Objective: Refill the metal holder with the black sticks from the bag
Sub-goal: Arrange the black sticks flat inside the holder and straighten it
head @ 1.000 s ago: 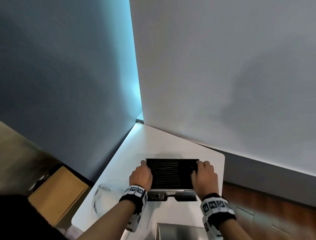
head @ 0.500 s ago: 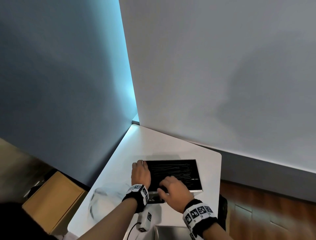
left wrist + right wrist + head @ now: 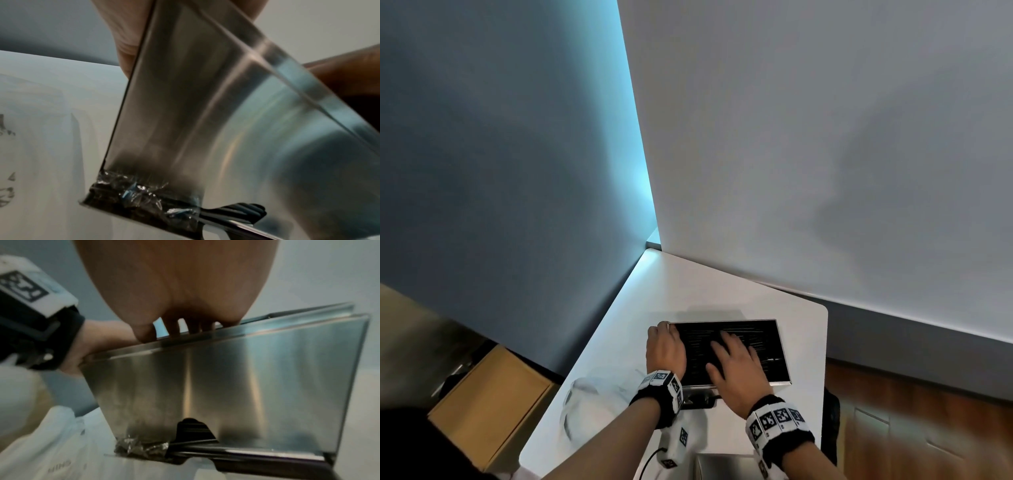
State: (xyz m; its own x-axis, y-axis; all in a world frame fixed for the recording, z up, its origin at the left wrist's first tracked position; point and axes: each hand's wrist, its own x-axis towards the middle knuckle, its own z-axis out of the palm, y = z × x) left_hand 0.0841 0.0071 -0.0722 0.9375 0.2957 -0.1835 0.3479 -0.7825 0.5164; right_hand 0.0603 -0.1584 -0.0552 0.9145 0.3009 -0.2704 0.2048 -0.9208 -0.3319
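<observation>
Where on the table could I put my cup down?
The white table is bare behind the metal holder, toward the wall corner. A thin strip runs along its right side. The front is crowded: the clear bag, left hand and right hand.

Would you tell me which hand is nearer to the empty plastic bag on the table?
Left. The left hand grips the holder's left edge, beside the bag; the right hand lies flat on the sticks, farther right.

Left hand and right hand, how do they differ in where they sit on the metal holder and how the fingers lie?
The left hand grips the metal holder at its left edge, fingers curled over the rim; the right hand lies flat over the open top, fingers spread and straight on the black sticks. The left hand steadies from the side; the right hand presses from above. Both wear marker wristbands and touch the holder.
</observation>
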